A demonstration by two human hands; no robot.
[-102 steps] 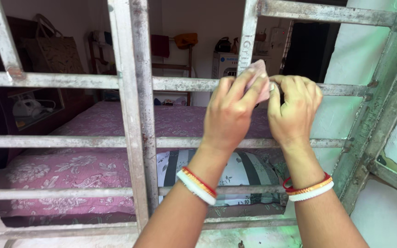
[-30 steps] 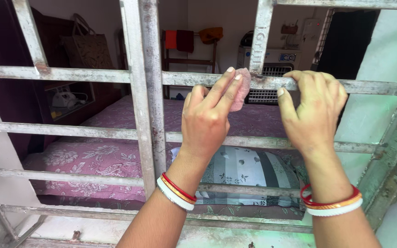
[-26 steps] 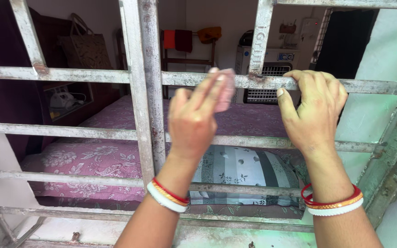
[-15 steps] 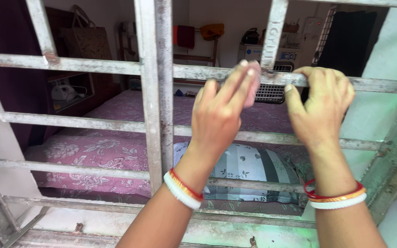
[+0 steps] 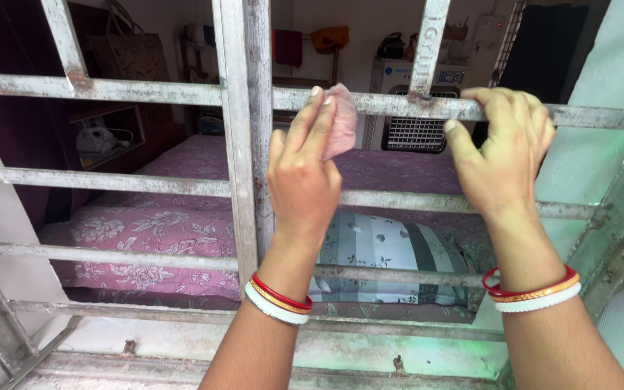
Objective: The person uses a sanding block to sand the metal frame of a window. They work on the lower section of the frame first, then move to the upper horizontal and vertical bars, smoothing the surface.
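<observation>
My left hand (image 5: 303, 170) presses a small pink cloth (image 5: 339, 126) against the top horizontal bar (image 5: 146, 92) of a worn white metal window grille, just right of the thick upright bar (image 5: 243, 130). My right hand (image 5: 503, 155) grips the same top bar farther right, fingers curled over it. Both wrists wear red and white bangles.
Behind the grille lies a bed with a purple floral cover (image 5: 146, 231) and a grey patterned pillow (image 5: 384, 253). An air cooler (image 5: 413, 130) and shelves stand at the back of the room. A pale wall (image 5: 601, 87) borders the grille on the right.
My left hand with the cloth has slid back and forth along the top bar and now sits near the upright. My right hand keeps its hold on the bar.
</observation>
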